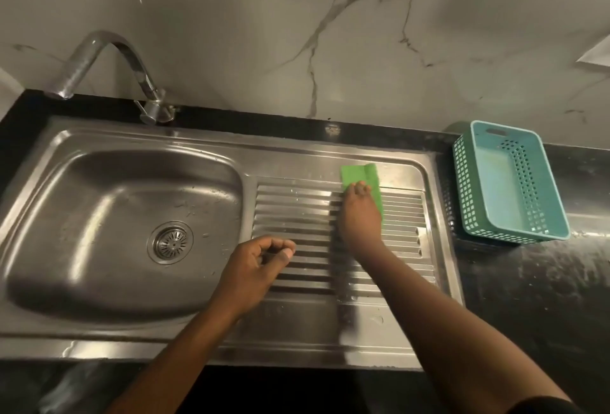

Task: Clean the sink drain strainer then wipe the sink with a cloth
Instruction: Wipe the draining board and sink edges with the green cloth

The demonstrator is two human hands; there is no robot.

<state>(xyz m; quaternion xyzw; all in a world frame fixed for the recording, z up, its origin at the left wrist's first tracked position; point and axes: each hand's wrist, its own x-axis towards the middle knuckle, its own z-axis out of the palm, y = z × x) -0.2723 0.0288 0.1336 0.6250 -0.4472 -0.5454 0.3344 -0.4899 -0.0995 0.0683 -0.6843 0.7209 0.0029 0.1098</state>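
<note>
A steel sink (pixel 211 141) fills the counter, basin on the left, ribbed drainboard (pixel 401 215) on the right. The round drain strainer (pixel 171 242) sits in the basin floor, seated in its hole. My right hand (pixel 359 215) presses flat on a green cloth (pixel 356 174) at the far part of the drainboard; the cloth shows beyond my fingers and along their right side. My left hand (pixel 257 268) hovers over the drainboard's left edge, fingers curled loosely, holding nothing that I can see.
A curved chrome tap (pixel 112 50) rises behind the basin. A teal plastic basket (pixel 515 182) lies tilted on the black counter (pixel 528 281) right of the sink. A marble wall stands behind. Water drops dot the basin and drainboard.
</note>
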